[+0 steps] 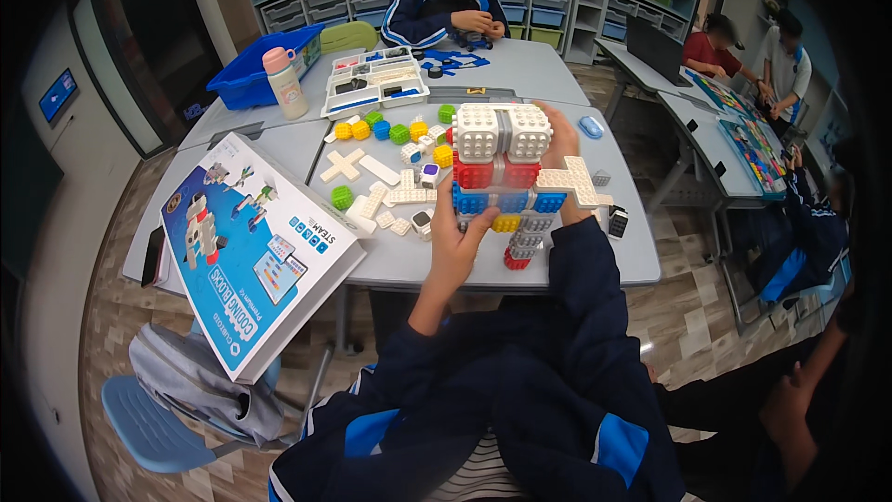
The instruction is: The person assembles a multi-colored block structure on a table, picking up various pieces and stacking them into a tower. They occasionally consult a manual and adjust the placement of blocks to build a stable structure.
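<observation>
A figure of studded building blocks [500, 174] is held up over the table's front edge. It has white blocks on top, red and blue layers below, and a yellow block and a column of grey and red ones at the bottom. My left hand [455, 246] grips its lower left side, thumb across the front. Behind its right side, my right hand [561, 141] wraps round it, fingers partly hidden. White cross-shaped plates [578, 183] stick out to the right. Left of it lie loose white plates [379, 169], yellow blocks [360, 130] and green blocks [342, 197].
A large set box [251, 251] overhangs the table's left front. Behind it stand a bottle [284, 84], a blue bin [255, 74] and a white parts tray [376, 84]. Across the table, a person [441, 5] handles parts. A backpack [200, 376] rests on a blue chair [139, 423].
</observation>
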Tool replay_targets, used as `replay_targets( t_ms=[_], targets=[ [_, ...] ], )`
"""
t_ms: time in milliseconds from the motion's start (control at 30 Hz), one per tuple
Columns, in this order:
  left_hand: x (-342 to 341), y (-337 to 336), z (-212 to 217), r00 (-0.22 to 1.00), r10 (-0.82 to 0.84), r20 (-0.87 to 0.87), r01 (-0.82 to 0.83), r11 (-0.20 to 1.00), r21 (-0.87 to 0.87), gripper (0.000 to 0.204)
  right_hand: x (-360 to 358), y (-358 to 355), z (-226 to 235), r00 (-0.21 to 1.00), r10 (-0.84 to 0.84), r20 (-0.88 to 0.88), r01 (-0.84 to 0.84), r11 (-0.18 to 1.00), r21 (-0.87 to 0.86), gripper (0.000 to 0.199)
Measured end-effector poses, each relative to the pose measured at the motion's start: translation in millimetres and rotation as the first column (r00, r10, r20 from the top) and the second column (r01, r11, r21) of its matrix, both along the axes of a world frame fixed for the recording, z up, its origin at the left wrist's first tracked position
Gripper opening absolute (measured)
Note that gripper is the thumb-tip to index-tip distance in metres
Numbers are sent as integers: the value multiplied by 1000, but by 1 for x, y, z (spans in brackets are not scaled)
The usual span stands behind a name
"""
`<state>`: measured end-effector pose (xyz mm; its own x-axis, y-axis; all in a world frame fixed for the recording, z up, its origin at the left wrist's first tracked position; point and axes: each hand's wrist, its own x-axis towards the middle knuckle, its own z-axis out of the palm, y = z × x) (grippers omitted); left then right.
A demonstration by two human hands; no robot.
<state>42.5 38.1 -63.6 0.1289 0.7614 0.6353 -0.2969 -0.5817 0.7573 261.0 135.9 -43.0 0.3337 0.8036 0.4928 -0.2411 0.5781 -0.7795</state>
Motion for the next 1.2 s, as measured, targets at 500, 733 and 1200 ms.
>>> replay_targets(
  t_ms=[500, 733, 1200],
  targets=[
    [0, -3, 2, 1000, -11, 18, 11, 1000, -18, 60, -21, -166, 99, 812, -333, 480, 104, 891, 442, 27],
    [0, -4, 2, 1000, -13, 24, 13, 999, -31, 62, -33, -162, 87, 714, -334, 615, 121, 924, 362, 24],
    [0, -4, -3, 999, -26, 29, 28, 997, -73, 63, -36, -158, 81, 717, -290, 634, 98, 942, 321, 28]
  ],
)
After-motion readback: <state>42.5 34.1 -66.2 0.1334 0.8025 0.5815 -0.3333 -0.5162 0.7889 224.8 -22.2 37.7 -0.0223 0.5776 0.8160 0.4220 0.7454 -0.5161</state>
